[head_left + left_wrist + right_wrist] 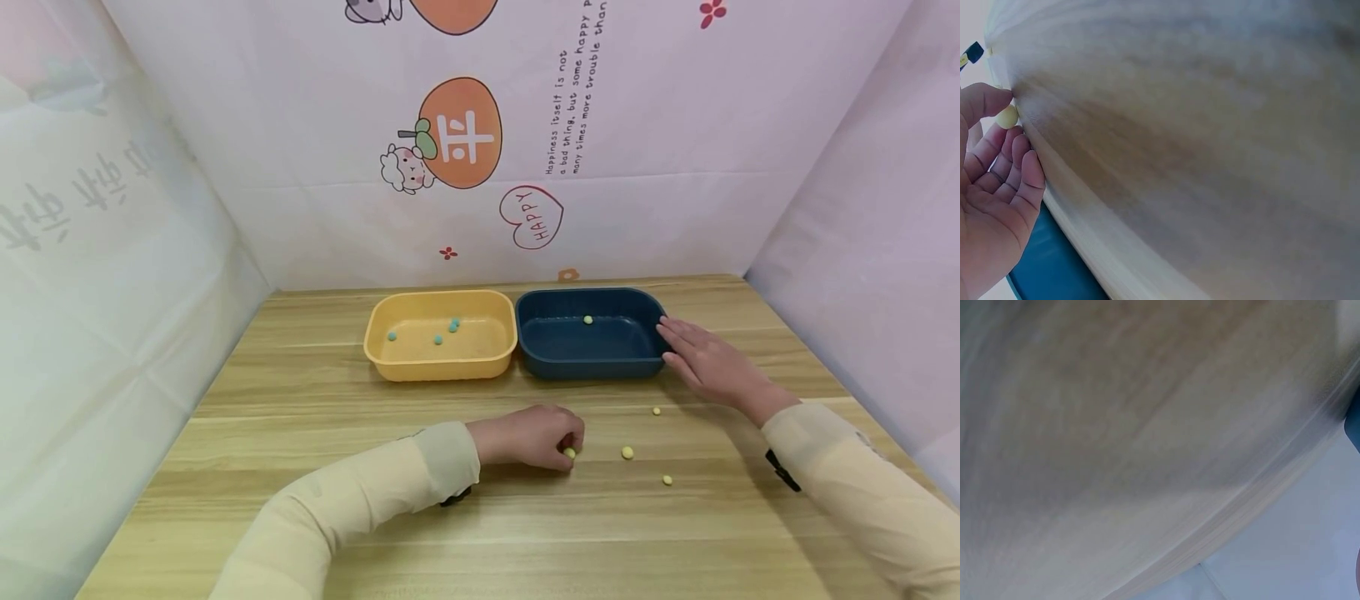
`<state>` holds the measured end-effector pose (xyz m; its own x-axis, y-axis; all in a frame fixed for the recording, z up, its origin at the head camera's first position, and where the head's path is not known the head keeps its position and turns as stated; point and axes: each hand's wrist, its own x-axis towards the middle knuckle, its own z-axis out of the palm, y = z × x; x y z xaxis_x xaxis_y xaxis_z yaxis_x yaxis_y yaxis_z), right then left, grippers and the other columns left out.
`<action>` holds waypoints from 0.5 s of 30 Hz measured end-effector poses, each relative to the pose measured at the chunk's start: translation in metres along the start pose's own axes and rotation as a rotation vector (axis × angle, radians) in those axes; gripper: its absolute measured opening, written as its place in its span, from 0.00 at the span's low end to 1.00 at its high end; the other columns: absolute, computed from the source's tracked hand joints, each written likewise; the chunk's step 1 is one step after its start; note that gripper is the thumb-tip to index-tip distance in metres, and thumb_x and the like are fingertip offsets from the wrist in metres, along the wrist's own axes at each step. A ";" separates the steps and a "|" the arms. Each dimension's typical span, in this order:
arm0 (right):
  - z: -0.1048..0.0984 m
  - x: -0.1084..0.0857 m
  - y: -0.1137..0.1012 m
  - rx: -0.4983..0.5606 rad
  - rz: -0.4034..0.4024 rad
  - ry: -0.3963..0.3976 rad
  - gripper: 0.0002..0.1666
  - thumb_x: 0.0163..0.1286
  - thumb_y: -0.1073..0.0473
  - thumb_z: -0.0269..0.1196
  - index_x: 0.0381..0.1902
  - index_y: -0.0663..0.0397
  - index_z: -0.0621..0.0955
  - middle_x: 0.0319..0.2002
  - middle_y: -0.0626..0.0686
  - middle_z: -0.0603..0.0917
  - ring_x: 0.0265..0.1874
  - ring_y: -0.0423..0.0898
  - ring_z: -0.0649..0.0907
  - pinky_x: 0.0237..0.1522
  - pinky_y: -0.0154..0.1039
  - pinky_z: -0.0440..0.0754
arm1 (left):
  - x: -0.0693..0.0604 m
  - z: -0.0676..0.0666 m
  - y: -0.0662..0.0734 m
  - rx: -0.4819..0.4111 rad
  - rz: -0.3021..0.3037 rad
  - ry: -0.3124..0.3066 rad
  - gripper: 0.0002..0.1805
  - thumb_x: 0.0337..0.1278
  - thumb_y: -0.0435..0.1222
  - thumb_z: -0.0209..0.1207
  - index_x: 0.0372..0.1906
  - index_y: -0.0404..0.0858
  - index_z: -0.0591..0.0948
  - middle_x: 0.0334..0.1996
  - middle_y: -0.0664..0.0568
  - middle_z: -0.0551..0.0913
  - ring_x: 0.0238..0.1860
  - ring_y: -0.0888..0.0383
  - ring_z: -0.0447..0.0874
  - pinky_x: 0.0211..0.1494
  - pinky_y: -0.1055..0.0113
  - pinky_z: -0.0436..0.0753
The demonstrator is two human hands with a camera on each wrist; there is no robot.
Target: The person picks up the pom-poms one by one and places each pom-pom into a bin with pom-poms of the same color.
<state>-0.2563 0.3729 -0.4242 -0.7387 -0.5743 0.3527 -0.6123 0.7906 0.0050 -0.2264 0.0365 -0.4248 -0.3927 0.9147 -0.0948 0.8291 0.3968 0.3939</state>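
Over the table's middle, my left hand (542, 437) pinches a small yellow ball (570, 453) between thumb and forefinger. The left wrist view shows the same ball (1007, 117) at the fingertips, the other fingers loosely bent. Three more yellow balls lie on the wood to its right: one nearby (627, 452), one farther back (656, 411) and one closer to the front (667, 480). My right hand (708, 363), fingers straight, touches the right end of the dark blue bin (592, 368). A single yellow ball (588, 320) sits inside that bin.
Left of the blue bin, and touching it, stands a yellow bin (442, 370) with several small blue balls (438, 340) inside. Printed white cloth (337, 167) hangs behind and on both sides of the wooden table (315, 433).
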 end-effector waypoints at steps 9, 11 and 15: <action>-0.001 0.001 -0.002 -0.005 -0.002 0.001 0.29 0.77 0.56 0.52 0.65 0.74 0.68 0.65 0.72 0.67 0.64 0.68 0.67 0.71 0.49 0.56 | -0.003 0.000 -0.002 -0.105 -0.031 0.030 0.07 0.53 0.34 0.67 0.31 0.46 0.79 0.27 0.61 0.77 0.29 0.67 0.71 0.33 0.80 0.71; -0.002 0.001 -0.002 -0.005 0.000 0.003 0.29 0.76 0.56 0.52 0.65 0.74 0.68 0.65 0.72 0.67 0.64 0.68 0.67 0.71 0.49 0.57 | -0.004 0.000 -0.003 -0.150 -0.038 0.044 0.07 0.52 0.34 0.67 0.30 0.46 0.79 0.26 0.61 0.77 0.30 0.67 0.72 0.34 0.79 0.72; -0.003 0.001 -0.003 -0.008 0.004 -0.005 0.29 0.77 0.56 0.52 0.65 0.74 0.68 0.65 0.72 0.67 0.64 0.67 0.67 0.71 0.48 0.55 | -0.005 -0.003 -0.004 -0.249 -0.056 0.069 0.08 0.52 0.33 0.67 0.31 0.46 0.79 0.27 0.61 0.77 0.30 0.67 0.72 0.34 0.78 0.74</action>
<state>-0.2542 0.3710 -0.4211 -0.7426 -0.5719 0.3486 -0.6067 0.7948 0.0113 -0.2283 0.0301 -0.4234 -0.4689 0.8809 -0.0636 0.6848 0.4081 0.6037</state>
